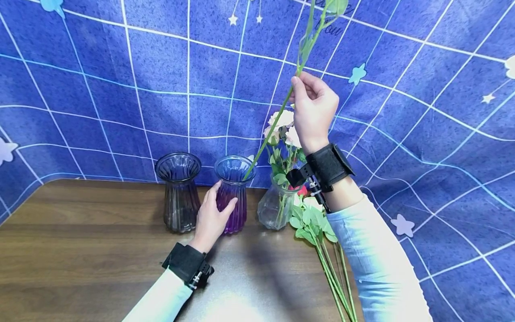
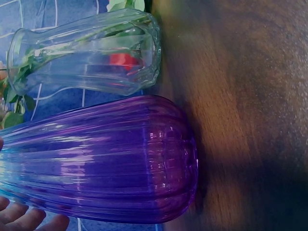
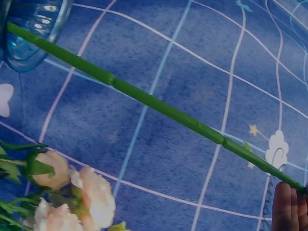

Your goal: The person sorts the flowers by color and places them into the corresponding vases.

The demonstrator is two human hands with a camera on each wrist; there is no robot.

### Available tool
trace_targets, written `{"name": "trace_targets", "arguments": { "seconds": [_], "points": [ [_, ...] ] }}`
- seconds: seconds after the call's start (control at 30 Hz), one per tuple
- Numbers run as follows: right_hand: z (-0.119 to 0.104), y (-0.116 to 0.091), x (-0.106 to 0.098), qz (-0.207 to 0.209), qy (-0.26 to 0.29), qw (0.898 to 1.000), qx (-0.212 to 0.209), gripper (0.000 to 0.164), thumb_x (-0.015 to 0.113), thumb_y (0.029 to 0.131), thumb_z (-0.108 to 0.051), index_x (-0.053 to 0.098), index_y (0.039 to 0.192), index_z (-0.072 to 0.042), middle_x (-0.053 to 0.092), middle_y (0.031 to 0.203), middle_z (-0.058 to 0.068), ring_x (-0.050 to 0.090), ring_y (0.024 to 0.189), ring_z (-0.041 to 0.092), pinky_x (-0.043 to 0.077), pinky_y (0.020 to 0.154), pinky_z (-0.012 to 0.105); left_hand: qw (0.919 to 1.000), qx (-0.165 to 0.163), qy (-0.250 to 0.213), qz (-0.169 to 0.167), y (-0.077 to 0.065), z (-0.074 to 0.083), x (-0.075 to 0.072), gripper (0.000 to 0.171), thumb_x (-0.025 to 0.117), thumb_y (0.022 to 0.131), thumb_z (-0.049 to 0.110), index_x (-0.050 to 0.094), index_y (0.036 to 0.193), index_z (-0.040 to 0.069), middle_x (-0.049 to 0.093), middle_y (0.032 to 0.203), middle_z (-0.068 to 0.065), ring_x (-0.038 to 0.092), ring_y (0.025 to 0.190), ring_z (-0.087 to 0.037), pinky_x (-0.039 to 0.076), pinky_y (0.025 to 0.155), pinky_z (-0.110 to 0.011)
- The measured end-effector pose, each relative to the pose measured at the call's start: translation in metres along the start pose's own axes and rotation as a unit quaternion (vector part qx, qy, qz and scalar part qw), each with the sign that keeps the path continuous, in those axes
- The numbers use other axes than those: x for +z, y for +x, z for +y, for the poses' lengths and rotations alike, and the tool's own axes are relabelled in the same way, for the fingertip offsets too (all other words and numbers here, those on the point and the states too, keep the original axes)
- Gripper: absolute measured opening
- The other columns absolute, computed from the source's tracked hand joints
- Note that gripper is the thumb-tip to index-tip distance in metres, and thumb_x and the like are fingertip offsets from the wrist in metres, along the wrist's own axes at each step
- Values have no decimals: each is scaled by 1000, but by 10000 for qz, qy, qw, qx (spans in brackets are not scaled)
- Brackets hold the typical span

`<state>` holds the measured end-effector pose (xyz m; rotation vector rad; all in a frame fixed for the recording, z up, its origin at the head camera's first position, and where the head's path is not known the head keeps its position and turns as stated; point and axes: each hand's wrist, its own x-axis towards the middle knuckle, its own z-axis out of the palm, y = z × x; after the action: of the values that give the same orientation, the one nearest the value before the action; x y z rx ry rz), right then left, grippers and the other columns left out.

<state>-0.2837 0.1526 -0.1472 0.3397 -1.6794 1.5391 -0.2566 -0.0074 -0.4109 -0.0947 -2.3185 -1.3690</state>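
Note:
My right hand (image 1: 315, 109) pinches the long green stem of a flower (image 1: 268, 137) between thumb and fingers, high above the table. The stem slants down to the left, and its lower end is at the mouth of a blue-to-purple ribbed glass vase (image 1: 237, 210); in the right wrist view the stem (image 3: 168, 111) overlaps the blue rim. The bloom is out of view above. Around the upper body of that vase my left hand (image 1: 212, 218) curves, thumb in front and fingers at its left side. In the left wrist view the purple base (image 2: 173, 163) stands on the table.
A dark grey glass vase (image 1: 181, 201) stands left. To the right, a clear glass vase (image 1: 267, 212) holds pale pink flowers (image 1: 283, 118). Several long-stemmed flowers (image 1: 315, 223) lie on the wooden table (image 1: 80, 250) below my right arm. A blue patterned cloth (image 1: 161, 116) hangs behind.

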Motion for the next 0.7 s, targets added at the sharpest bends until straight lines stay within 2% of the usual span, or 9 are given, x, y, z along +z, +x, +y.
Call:
{"name": "trace_targets", "arguments": {
  "seconds": [0.17, 0.47, 0.53, 0.6, 0.7],
  "points": [
    [13, -7, 1, -128, -113, 9998, 44, 21, 62, 88, -4, 66, 101, 11, 68, 85, 18, 59, 58, 4, 56, 64, 25, 10000, 41, -22, 34, 1, 1, -1, 63, 66, 86, 36, 42, 138, 10, 50, 135, -16, 50, 123, -34, 43, 97, -50],
    [36, -25, 4, -347, -351, 9981, 368, 20, 62, 87, -4, 66, 100, 10, 68, 89, 27, 59, 54, 0, 56, 61, 27, 10000, 31, -28, 7, 0, 1, -1, 63, 65, 86, 37, 41, 138, 10, 49, 135, -15, 51, 122, -35, 44, 95, -52],
    [42, -29, 6, -411, -403, 9973, 457, 21, 62, 87, -5, 66, 100, 11, 68, 89, 27, 60, 55, 2, 57, 62, 29, 10000, 25, -30, -3, 0, 0, -1, 63, 66, 86, 37, 41, 138, 10, 49, 136, -15, 51, 122, -35, 44, 95, -52],
    [47, -33, 7, -467, -476, 9964, 517, 21, 62, 87, -5, 67, 100, 10, 68, 88, 27, 63, 58, 10, 57, 62, 30, 10000, 28, -24, -2, -1, -1, -1, 64, 66, 86, 37, 41, 138, 10, 49, 136, -15, 50, 122, -35, 44, 95, -52],
    [53, -39, 8, -562, -537, 9952, 596, 20, 62, 87, -5, 67, 100, 9, 68, 89, 27, 65, 61, 16, 57, 60, 26, 10000, 41, -10, 19, 0, -1, 0, 64, 66, 86, 37, 41, 138, 10, 49, 136, -15, 50, 122, -34, 44, 96, -52]
  ]
}}
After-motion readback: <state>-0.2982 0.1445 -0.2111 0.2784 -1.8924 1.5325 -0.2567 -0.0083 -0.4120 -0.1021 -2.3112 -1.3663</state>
